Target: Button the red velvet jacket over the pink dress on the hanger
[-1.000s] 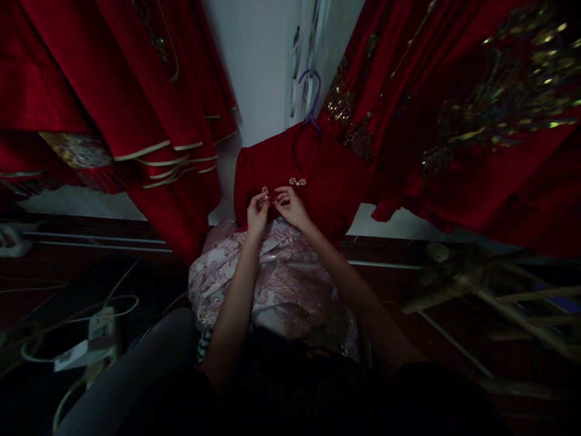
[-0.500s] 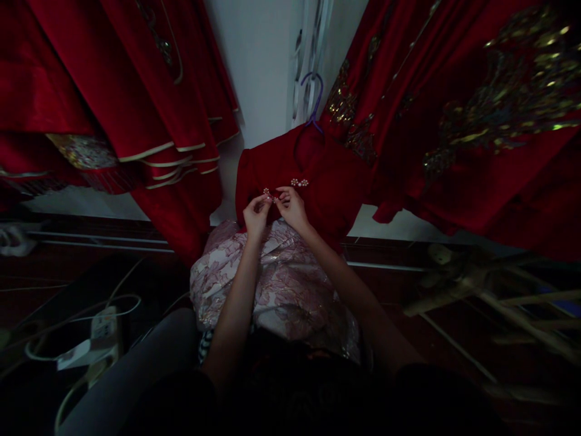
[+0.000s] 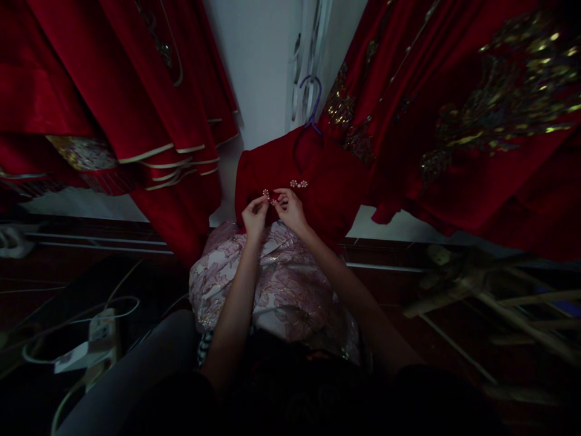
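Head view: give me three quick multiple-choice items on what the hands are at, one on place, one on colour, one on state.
1. Where do both hands meet?
A. At the pearl clasp on the small red garment
B. At the power strip on the floor
C. At the purple hanger hook

2. What colour is the hanger hook?
A. Green
B. Purple
C. Yellow

3. How are the fingers at the clasp?
A. Spread flat
B. Hanging free
C. Pinched together

Answers:
1. A, left hand and right hand meet at the pearl clasp on the small red garment.
2. B, hanger hook is purple.
3. C, fingertips close on it.
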Motion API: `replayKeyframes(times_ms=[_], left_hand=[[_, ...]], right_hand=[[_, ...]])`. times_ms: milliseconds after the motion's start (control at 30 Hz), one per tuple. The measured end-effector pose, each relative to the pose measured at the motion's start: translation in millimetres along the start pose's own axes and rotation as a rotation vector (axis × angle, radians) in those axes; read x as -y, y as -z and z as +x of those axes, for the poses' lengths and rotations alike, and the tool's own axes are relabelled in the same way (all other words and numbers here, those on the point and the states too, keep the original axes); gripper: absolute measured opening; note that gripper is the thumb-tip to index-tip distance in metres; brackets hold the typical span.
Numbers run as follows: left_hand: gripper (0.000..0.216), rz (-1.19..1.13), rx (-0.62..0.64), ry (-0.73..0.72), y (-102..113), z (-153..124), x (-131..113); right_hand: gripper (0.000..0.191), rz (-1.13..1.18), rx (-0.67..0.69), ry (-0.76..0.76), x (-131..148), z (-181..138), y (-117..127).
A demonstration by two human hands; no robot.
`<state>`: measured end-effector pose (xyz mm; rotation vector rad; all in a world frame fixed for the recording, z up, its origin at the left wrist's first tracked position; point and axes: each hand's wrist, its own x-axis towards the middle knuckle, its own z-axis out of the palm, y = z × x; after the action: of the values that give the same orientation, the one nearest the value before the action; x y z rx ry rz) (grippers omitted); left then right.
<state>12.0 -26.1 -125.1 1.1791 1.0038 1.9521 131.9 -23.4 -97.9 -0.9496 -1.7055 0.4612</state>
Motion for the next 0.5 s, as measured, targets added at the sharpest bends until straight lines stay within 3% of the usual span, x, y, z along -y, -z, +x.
replayKeyframes(times_ms=[167,500], left_hand=[[0.026,0.049,0.034,-0.054,0.3,-1.3,1.4],[0.018,0.379,-0.002,-0.21,7.5,-6.8,-7.2]], right_hand=[[0.027,-0.032,-0.009,0.035,-0.4,4.6,-3.0],[0.025,-0.109,0.018,0.041,0.1,5.5,-6.5]])
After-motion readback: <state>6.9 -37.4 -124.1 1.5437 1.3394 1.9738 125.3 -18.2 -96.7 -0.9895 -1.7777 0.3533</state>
